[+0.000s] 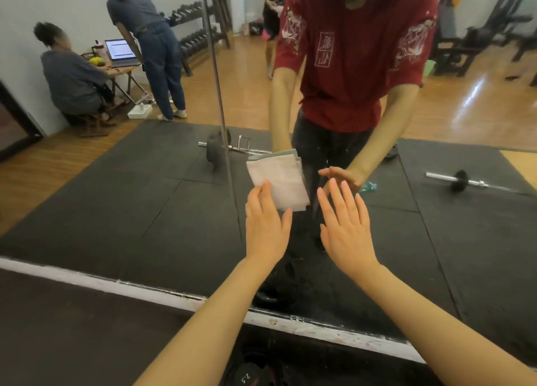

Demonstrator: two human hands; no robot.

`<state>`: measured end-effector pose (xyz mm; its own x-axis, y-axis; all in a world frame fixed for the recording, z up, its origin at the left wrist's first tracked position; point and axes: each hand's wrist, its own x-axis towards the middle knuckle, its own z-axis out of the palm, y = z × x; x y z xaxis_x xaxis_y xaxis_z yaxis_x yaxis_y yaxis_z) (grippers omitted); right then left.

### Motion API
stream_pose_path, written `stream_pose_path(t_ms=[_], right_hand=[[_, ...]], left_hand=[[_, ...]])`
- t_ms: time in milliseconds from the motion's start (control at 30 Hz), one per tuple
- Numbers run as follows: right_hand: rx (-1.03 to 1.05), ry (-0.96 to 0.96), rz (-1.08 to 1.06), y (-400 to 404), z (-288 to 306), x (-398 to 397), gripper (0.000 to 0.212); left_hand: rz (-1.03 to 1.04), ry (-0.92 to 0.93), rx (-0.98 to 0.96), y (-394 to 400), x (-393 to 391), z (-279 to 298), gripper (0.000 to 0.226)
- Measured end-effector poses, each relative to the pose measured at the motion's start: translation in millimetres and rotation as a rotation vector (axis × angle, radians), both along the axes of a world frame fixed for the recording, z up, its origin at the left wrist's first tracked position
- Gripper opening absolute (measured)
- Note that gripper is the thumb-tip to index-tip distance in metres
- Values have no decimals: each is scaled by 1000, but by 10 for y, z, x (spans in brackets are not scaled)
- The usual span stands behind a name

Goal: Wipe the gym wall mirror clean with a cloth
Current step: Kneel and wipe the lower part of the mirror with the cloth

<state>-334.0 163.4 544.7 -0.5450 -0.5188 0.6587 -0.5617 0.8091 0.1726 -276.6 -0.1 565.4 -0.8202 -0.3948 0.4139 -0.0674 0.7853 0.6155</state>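
At the left edge of the mirror (116, 196) the glass reflects a seated person (72, 80) at a small table with an open laptop (120, 51), and a standing person (151, 37) bending over it, with a dumbbell rack (197, 28) behind them. A vertical seam (220, 109) divides the mirror panels, and a barbell (218, 148) lies reflected on the black mat just behind it.

Near the middle of the glass, just right of the seam, the left hand (266, 225) holds a folded white cloth (280, 180) flat against the mirror, fingers straight and close together along the cloth's lower left edge, thumb out to the right under its lower corner (whether any fingertip pinches the fabric, I cannot tell). The cloth is tilted, its top edge meeting its own reflection.

Just beside it, the right hand (345, 225) is raised with fingers straight and slightly spread, holding nothing, its fingertips near their reflection. Above both, the red shirt (354, 51) of the wearer is mirrored.

Towards the right edge a second barbell (459, 180) lies reflected on the mat. Along the bottom edge runs the chipped white frame (87, 279), and below it a dark weight plate (250, 377).
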Motion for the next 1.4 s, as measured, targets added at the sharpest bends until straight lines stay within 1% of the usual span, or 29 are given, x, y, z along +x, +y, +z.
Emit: stream_pose_path(t_ms=[67,133,200,333,433,500,567,667,867,933,1100,1200,1233,1300,1333,1400], right_hand=[[5,3,6,54,-48,-19,94],[14,23,25,85,-74,-81,95],[-3,46,28,95,-73,-165,93],[-46,132,19,72,-122,-293,83],[-70,246,14,23,-215,-426,70],[-107,318,4,-32,-285,-516,65],[-144,381,-3,-94,-326,-601,64],[-212,467,24,-144,-366,-687,63],[-258,567,67,-143,-381,-781,61],[-263,568,66,-142,-390,-795,61],[-236,596,76,-106,-377,-848,65],[-233,623,79,-98,-369,-869,66],[-227,634,77,-94,-369,-879,66],[-209,651,64,-82,-375,-910,66],[-200,657,59,-74,-371,-918,66],[-188,651,49,-57,-332,-911,67]], left_hand=[[61,64,124,129,-23,44,71],[89,130,126,220,-57,44,72],[85,188,31,259,-94,-23,70],[96,220,-114,151,-171,-216,62],[83,338,-339,7,-289,-283,55],[56,436,-488,-109,-399,-318,56],[32,509,-593,-233,-501,-363,58],[16,596,-700,-383,-630,-485,57],[46,657,-762,-462,-746,-553,52],[47,692,-770,-467,-748,-558,48],[-4,700,-750,-591,-765,-658,42],[-29,776,-774,-695,-854,-672,35],[-34,801,-772,-721,-886,-632,37],[-29,824,-773,-752,-949,-518,52],[0,811,-773,-749,-963,-463,58],[86,780,-772,-717,-984,-404,60]])
